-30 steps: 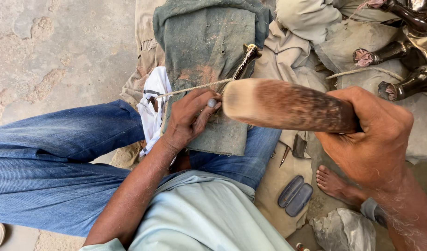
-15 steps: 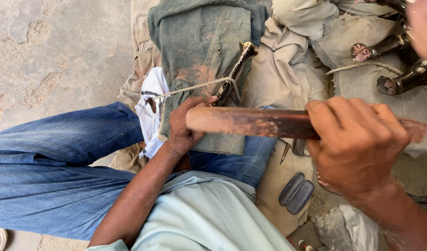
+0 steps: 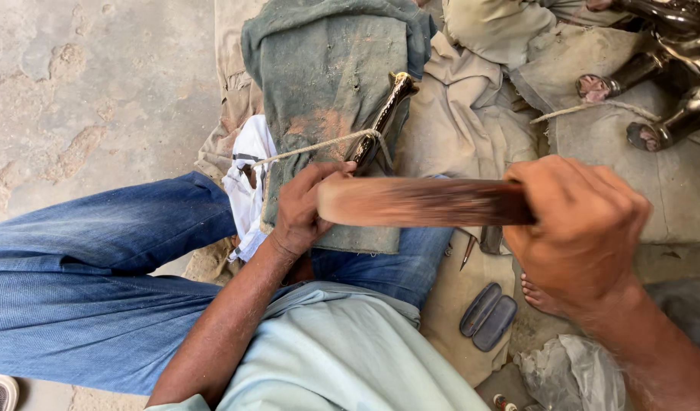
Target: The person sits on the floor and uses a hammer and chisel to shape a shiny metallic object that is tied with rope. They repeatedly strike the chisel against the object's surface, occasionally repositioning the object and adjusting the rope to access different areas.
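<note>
The right hand [image 3: 582, 228] is gripping a wooden club [image 3: 422, 202] by its dark end, fingers wrapped fully round it. The club is lying level across the middle of the view, blurred, its pale end pointing left and reaching the left hand [image 3: 304, 205]. The left hand is resting on a green cloth [image 3: 327, 84] spread over the person's knee, its fingers curled down near the near end of a dark metal piece [image 3: 382, 122]; how tightly they are closing, or whether they are holding the piece, cannot be told, since the club's pale end is covering the fingertips. The metal piece is lying slanted on the cloth, its far end pointing up and right, and a cord [image 3: 312, 149] is looping round its lower part and running left toward a white rag [image 3: 247, 183] tucked beside the jeans [image 3: 98, 281].

To the right of the cloth, a beige sheet [image 3: 471, 129] is covering the ground. At the far right, several dark metal castings [image 3: 662, 76] are lying on it, well apart from both hands. Under the club, a small pointed tool [image 3: 468, 251] is lying on the sheet, and nearer the person a pair of dark oblong pads [image 3: 488, 317] is sitting just beside a bare foot [image 3: 544, 297]. A crumpled plastic bag [image 3: 570, 373] is lying at the near right. Bare stone floor [image 3: 98, 84] is filling the far left.
</note>
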